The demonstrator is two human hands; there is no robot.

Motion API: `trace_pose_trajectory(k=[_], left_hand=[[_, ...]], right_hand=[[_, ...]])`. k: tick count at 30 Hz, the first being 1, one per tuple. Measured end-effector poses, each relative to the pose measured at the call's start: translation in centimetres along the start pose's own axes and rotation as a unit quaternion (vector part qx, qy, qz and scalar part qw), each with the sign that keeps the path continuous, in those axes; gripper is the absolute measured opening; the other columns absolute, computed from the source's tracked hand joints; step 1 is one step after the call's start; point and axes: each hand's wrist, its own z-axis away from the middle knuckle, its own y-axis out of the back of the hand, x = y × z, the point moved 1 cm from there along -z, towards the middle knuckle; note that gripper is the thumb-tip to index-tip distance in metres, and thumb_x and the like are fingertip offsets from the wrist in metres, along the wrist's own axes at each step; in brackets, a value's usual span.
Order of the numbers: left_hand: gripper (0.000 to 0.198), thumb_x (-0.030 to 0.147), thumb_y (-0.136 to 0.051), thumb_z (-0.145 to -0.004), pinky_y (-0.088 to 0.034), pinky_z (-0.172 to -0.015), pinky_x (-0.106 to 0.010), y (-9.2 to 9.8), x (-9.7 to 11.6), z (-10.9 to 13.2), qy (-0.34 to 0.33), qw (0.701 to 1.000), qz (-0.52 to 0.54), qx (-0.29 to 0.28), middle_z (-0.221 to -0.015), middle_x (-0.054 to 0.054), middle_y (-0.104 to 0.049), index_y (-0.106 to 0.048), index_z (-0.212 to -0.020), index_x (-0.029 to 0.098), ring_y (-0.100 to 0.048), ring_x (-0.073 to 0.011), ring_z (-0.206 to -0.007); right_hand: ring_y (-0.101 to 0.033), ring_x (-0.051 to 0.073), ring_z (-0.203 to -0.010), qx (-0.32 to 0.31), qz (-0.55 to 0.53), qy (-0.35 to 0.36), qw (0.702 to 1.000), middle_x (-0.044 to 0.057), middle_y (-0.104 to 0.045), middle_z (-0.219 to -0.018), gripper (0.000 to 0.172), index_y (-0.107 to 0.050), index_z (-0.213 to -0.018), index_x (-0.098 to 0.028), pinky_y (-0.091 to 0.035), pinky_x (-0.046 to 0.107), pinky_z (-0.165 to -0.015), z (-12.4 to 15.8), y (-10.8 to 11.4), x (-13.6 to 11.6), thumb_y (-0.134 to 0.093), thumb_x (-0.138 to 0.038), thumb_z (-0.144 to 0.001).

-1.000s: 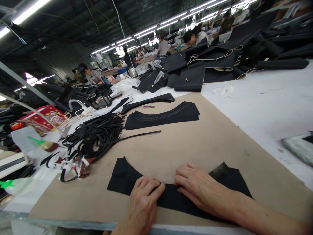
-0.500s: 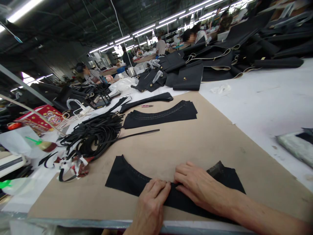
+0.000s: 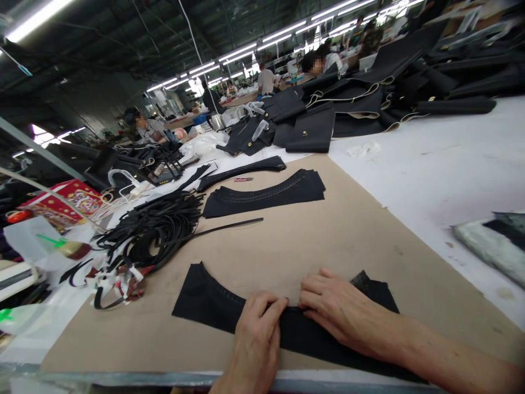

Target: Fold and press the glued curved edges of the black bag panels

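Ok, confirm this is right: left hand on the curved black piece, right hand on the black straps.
No: the right hand is on the curved black piece too, away from the black straps, as the head view shows. The left hand is as you say.

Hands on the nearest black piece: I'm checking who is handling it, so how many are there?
2. The left hand is on the black piece, and the right hand is on it just to the right. No others show on it.
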Motion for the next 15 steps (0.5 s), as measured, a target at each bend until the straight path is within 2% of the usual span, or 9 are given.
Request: trace_pose_trajectory(k=[4, 7, 10, 12, 15], left_hand=[[0.039, 0.000, -0.036, -0.083, -0.054, -0.072, -0.033, -0.9, 0.7, -0.3, 0.002, 0.999, 0.002, -0.032, -0.090, -0.007, -0.062, -0.065, -0.104, 0.017, -0.058, -0.0188, -0.083], [0.039, 0.003, -0.036, -0.086, -0.055, -0.071, -0.033, -1.4, 0.8, 0.4, -0.074, 0.996, -0.057, -0.010, -0.090, -0.010, -0.064, -0.062, -0.114, 0.012, -0.059, -0.0197, -0.083], [0.044, 0.002, -0.036, -0.081, -0.056, -0.081, -0.034, -1.6, 0.7, 1.3, -0.171, 0.973, -0.150, 0.027, -0.102, -0.016, -0.067, -0.058, -0.120, 0.003, -0.059, -0.0234, -0.100], [0.046, 0.003, -0.036, -0.078, -0.055, -0.084, -0.034, -1.4, 0.6, 1.7, -0.193, 0.963, -0.185, 0.039, -0.108, -0.016, -0.067, -0.058, -0.119, 0.003, -0.059, -0.0240, -0.107], [0.047, 0.004, -0.036, -0.078, -0.055, -0.085, -0.034, -0.8, 0.3, 1.7, -0.201, 0.962, -0.184, 0.036, -0.108, -0.014, -0.069, -0.058, -0.119, 0.005, -0.060, -0.0227, -0.106]], right_hand=[[-0.051, 0.018, -0.083, 0.009, -0.003, 0.004, 1.000, 0.000, -0.054, -0.086, 0.013, -0.055, -0.088, -0.020, -0.031, 0.035, -0.079, 0.2, -0.3, 0.1, -0.050, -0.008, -0.091], [-0.050, 0.018, -0.085, 0.006, -0.013, 0.006, 1.000, 0.000, -0.055, -0.089, 0.014, -0.053, -0.086, -0.020, -0.032, 0.034, -0.079, 0.2, -0.5, 0.2, -0.049, -0.009, -0.093], [-0.050, 0.018, -0.086, 0.007, -0.024, 0.013, 1.000, 0.001, -0.055, -0.091, 0.014, -0.053, -0.087, -0.019, -0.032, 0.034, -0.079, 0.2, -0.6, 0.3, -0.047, -0.009, -0.094], [-0.051, 0.018, -0.087, 0.006, -0.026, 0.010, 1.000, 0.001, -0.056, -0.092, 0.013, -0.054, -0.087, -0.019, -0.033, 0.034, -0.080, 0.2, -0.5, 0.3, -0.048, -0.009, -0.094], [-0.052, 0.019, -0.088, 0.000, -0.021, -0.006, 1.000, 0.001, -0.056, -0.091, 0.010, -0.054, -0.087, -0.019, -0.033, 0.035, -0.082, 0.3, -0.2, 0.4, -0.053, -0.010, -0.092]])
